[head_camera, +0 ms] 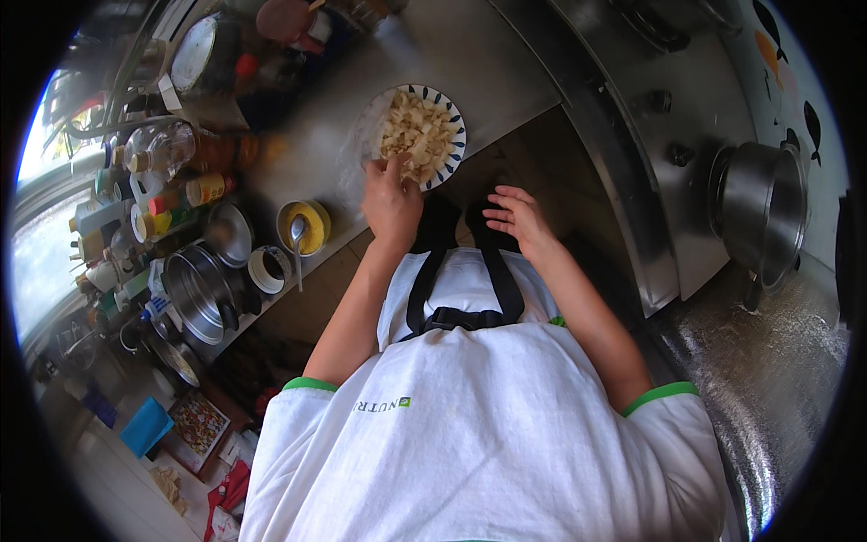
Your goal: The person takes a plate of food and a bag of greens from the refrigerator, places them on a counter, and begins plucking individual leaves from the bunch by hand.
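Note:
A round white plate with blue leaf marks on its rim holds pale chopped pieces, perhaps a vegetable. Clear plastic film covers the plate's left side and spills onto the steel counter. My left hand is at the plate's near left edge, its fingertips pinched on the film beside the pieces. To the right of the plate and nearer my body, my right hand hovers with spread fingers, holding nothing. A bowl of yellow paste or powder with a metal spoon stands left of my left hand.
Beside the bowl are a white cup, a stack of steel pots and a metal lid. Bottles crowd the window side. On the right, a steel pot stands on the stove. The counter edge runs just past the plate.

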A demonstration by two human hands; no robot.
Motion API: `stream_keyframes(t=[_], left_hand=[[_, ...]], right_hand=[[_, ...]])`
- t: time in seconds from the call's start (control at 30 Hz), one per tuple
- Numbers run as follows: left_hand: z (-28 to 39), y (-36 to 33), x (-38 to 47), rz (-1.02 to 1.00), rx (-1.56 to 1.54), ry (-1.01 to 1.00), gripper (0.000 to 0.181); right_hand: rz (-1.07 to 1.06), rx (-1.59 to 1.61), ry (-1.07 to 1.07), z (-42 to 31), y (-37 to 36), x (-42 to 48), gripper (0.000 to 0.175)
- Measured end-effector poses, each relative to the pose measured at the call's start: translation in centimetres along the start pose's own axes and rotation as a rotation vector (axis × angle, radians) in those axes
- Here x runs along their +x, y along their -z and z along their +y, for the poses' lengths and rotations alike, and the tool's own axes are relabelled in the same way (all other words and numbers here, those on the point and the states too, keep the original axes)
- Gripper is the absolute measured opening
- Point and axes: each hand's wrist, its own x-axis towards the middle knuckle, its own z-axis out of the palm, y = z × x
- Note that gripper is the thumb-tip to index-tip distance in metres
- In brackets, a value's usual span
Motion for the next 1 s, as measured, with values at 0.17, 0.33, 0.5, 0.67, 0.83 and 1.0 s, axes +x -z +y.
stream_keyframes(t=[0.17,0.33,0.5,0.67,0.83,1.0], left_hand=[[0.6,0.1,-2.0,0.075,-0.104,0.19,0.032],[-1.2,-0.4,-3.3,0.123,-0.046,0.285,0.03],[-1.4,-1.6,-2.4,0.135,0.017,0.31,0.029],[-1.4,-2.3,-1.2,0.193,-0.004,0.301,0.027],[-1.3,-2.7,-1.4,0.246,0.005,0.306,0.025],[-1.9,-2.6,-1.2,0.198,0.033,0.301,0.021]], right_hand=[[-0.016,-0.054,-0.012,-0.3,0.7,0.1,0.037],[-0.065,-0.069,-0.035,-0.3,1.7,0.4,0.036],[-0.077,-0.115,-0.04,-0.7,2.3,0.4,0.036],[-0.083,-0.146,-0.038,-1.0,3.2,-0.2,0.035],[-0.061,-0.158,-0.039,-1.0,3.9,-0.4,0.035],[-0.074,-0.162,-0.05,-0.9,4.3,-0.4,0.034]])
